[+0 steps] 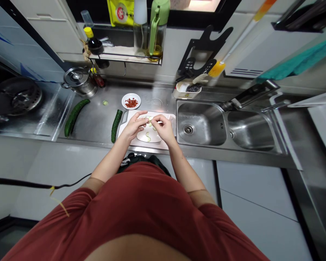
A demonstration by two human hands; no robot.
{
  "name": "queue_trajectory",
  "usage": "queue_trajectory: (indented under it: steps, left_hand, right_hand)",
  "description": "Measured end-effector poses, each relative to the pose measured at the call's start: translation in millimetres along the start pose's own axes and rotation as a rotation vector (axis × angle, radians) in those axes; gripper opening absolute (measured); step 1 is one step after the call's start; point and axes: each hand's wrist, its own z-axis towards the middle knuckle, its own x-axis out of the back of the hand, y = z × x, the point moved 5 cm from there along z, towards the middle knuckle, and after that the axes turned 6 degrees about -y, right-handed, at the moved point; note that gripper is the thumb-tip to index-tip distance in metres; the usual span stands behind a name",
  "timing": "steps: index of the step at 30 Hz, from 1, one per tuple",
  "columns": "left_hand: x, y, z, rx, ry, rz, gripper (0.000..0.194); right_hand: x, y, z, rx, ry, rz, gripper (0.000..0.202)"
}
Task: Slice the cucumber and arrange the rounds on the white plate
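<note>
My left hand point(136, 126) and my right hand point(164, 129) meet over a white plate point(142, 139) lying on a light cutting board point(168, 145). Between their fingertips shows a thin pale-green cucumber slice point(150, 123). My right thumb and forefinger pinch it; my left fingers are loosely curled at its other side, the forefinger raised. Curved cucumber slices point(148, 137) lie on the plate, partly hidden by my hands. A cut cucumber point(116, 126) rests left of the board. Behind the board stands a small white dish point(127, 106) of chopped red pieces.
Farther left lie a whole cucumber point(75, 116) and small green cut pieces point(105, 103). A lidded steel pot point(80, 82) stands at the back, near a gas burner point(19, 96). Right of the board is a double sink point(201, 123). A bottle rack point(125, 57) overhangs the counter.
</note>
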Motion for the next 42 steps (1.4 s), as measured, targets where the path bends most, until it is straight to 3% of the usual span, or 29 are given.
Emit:
queue_trajectory:
  steps: [8,17,24,29,35,42]
  left_hand:
    - [1.5,15.7,-4.0,-0.349,0.103,0.276,0.046]
    - [2.0,17.1,-7.9,-0.493,0.191,0.523,0.032]
    - [20.7,-15.7,11.6,-0.425,0.205,0.474,0.025]
    - [39.1,-56.9,25.3,-0.257,0.192,0.516,0.024]
    - [57.1,-104.9,32.3,0.009,0.163,0.770,0.018]
    - [57.4,-123.8,28.9,0.146,0.133,1.058,0.016]
  right_hand:
    - [-1.5,5.5,2.3,-0.064,-0.010,0.072,0.018]
    - [-1.4,14.1,2.9,-0.200,-0.051,0.159,0.024]
    - [-2.5,47.3,3.5,-0.345,-0.130,0.158,0.039]
    - [-5.3,84.8,1.0,-0.342,-0.186,-0.184,0.025]
    - [-15.9,121.6,-12.2,-0.352,-0.322,-0.603,0.012]
    - [-26.5,149.7,-22.3,-0.416,-0.459,-0.772,0.014]
